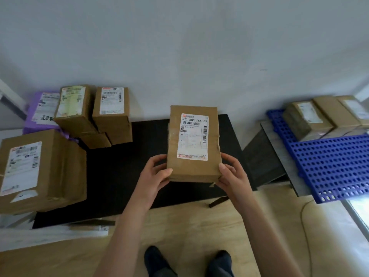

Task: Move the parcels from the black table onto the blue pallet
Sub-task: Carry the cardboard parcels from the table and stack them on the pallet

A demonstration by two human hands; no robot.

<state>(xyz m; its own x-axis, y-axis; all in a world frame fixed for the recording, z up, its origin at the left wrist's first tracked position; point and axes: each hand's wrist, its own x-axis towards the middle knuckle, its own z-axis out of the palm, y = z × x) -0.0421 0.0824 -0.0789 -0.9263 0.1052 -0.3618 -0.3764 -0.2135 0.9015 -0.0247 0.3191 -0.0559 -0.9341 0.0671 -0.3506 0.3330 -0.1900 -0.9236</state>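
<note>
A brown cardboard parcel (pixel 175 136) with a white shipping label is held over the right part of the black table (pixel 123 172). My left hand (pixel 154 174) grips its near left corner and my right hand (pixel 231 173) grips its near right corner, thumbs on top. Further brown parcels stand on the table's left: a large one (pixel 60 168) at the near left and two stacks (pixel 75 116) (pixel 112 116) at the back. The blue pallet (pixel 329 162) lies to the right, with several brown parcels (pixel 307 118) along its far edge.
A purple parcel (pixel 33 118) lies behind the left stacks against the white wall. A grey board (pixel 279 148) sits between table and pallet. The wooden floor (pixel 189 226) and my two feet (pixel 157 260) are below. A thin cable (pixel 304 226) runs over the floor at the right.
</note>
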